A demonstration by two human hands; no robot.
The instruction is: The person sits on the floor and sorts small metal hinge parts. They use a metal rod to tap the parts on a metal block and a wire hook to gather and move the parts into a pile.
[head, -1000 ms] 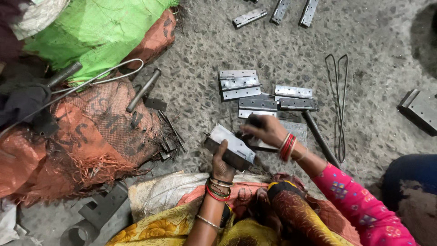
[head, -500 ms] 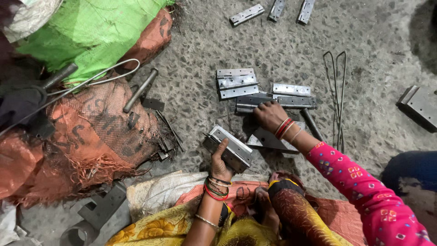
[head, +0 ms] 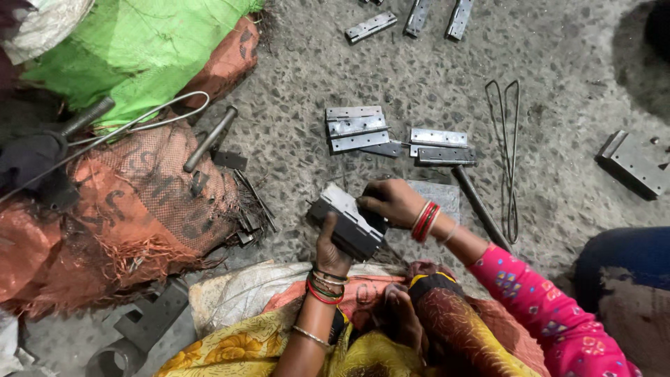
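Hands hiding metal block's middle

A green sack and an orange woven sack are piled at the left, with a metal rod laid across them. Flat hinges are spread on the speckled floor, three more hinges lie at the top, and a bent wire loop is seen beside a steel block.

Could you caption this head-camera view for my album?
Left hand holds a metal hinge block, right hand on it, above loose hinges.
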